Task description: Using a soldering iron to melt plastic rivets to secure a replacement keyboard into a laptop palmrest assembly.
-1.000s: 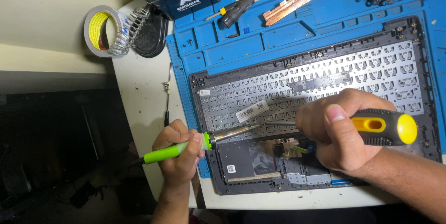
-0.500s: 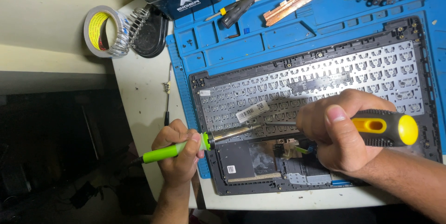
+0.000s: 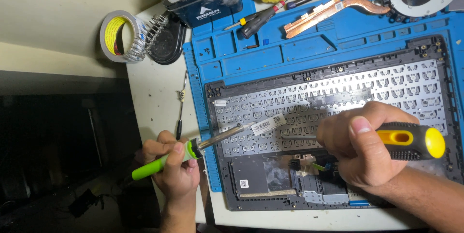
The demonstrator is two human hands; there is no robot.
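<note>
Now left hand (image 3: 176, 167) pinches green-handled soldering iron (image 3: 193, 148), long axis running right & slightly far, tip over upturned grey laptop keyboard shell (image 3: 338, 93) on blue mat. Right hand (image 3: 360, 148), nearer, fist-wraps yellow/black screwdriver (image 3: 411, 141), shaft pointing left toward the tip.

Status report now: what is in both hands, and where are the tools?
Left hand grips green soldering iron, tip over keyboard back. Right hand grips yellow-black screwdriver, shaft on keyboard. Nothing between the tools.
</note>
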